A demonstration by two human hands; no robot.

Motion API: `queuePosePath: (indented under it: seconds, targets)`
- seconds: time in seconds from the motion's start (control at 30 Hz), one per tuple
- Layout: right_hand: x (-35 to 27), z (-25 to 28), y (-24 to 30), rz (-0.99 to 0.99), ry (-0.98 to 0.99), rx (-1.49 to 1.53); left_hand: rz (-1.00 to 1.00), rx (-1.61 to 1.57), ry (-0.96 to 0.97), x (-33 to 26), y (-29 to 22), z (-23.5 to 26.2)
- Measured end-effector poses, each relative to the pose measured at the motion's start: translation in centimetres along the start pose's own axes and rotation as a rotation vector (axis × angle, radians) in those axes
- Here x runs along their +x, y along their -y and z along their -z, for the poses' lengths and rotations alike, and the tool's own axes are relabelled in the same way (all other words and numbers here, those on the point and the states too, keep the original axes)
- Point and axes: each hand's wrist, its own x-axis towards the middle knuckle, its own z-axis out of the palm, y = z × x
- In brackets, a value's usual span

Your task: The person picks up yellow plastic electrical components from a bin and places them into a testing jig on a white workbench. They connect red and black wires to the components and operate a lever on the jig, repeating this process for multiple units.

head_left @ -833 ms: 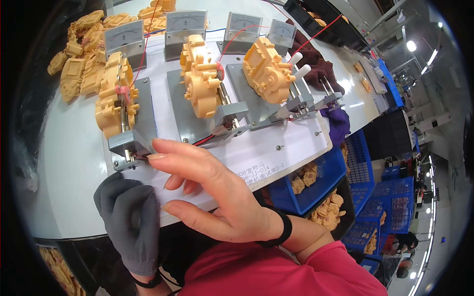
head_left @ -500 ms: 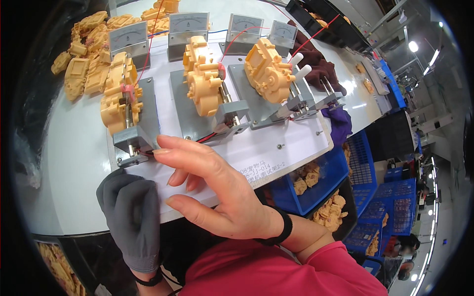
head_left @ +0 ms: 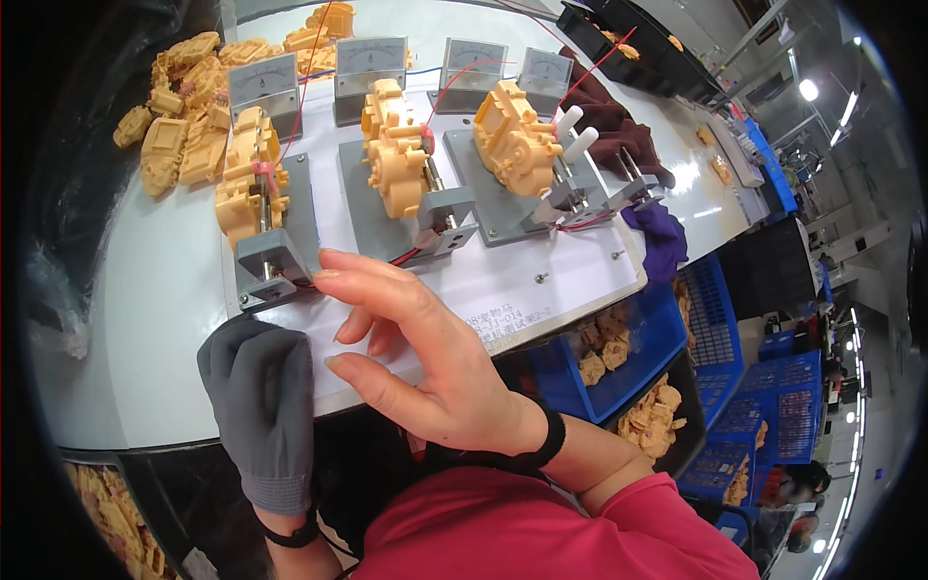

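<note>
My right hand [head_left: 416, 353], bare, hovers palm inward over the table's front edge, its thumb and fingers apart and nothing between them. Its fingertips come near the leftmost grey test fixture [head_left: 274, 256]. In a grey glove, my left hand [head_left: 259, 396] rests by the table edge below that fixture, its fingers curled under; what they hold, if anything, is hidden. A yellow plastic gearbox housing [head_left: 237, 208] stands on the left fixture, with a pink part on its side. Another gearbox housing [head_left: 394, 159] sits on the middle fixture, and a third housing [head_left: 517, 140] is to its right.
Several dial meters [head_left: 371, 72] stand behind the fixtures, with red wires around them. Loose yellow housings [head_left: 198, 92] are heaped at the back left. Dark brown cloth [head_left: 614, 130] and purple cloth [head_left: 657, 242] lie to the right. Blue crates [head_left: 633, 362] with yellow parts stand below the table's right side.
The view has shifted slightly, so the fixtures and meters sit a little differently in it. Both hands keep nearly the same pose and place.
</note>
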Motion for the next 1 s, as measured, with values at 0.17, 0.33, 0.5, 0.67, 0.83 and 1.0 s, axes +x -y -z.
queuePosePath:
  seconds: [0.17, 0.33, 0.5, 0.67, 0.83, 1.0]
  targets:
    - [-0.07, -0.04, -0.03, 0.005, -0.01, 0.009, 0.023, -0.012, -0.006, -0.13, 0.04, -0.07]
    - [-0.12, 0.03, -0.1, 0.004, -0.007, 0.014, 0.034, -0.036, -0.009, -0.24, -0.03, -0.12]
    - [-0.11, 0.01, -0.05, -0.002, -0.006, 0.026, 0.041, -0.051, -0.002, -0.3, 0.09, -0.07]
    - [-0.13, 0.05, -0.09, 0.003, -0.011, 0.025, 0.044, -0.087, 0.013, -0.35, 0.2, 0.0]
    - [-0.15, 0.0, -0.2, -0.001, -0.021, 0.032, 0.016, -0.081, 0.019, -0.44, 0.47, 0.02]
    - [-0.12, 0.07, -0.08, -0.002, -0.003, 0.043, 0.001, -0.065, 0.01, -0.49, 0.5, 0.05]
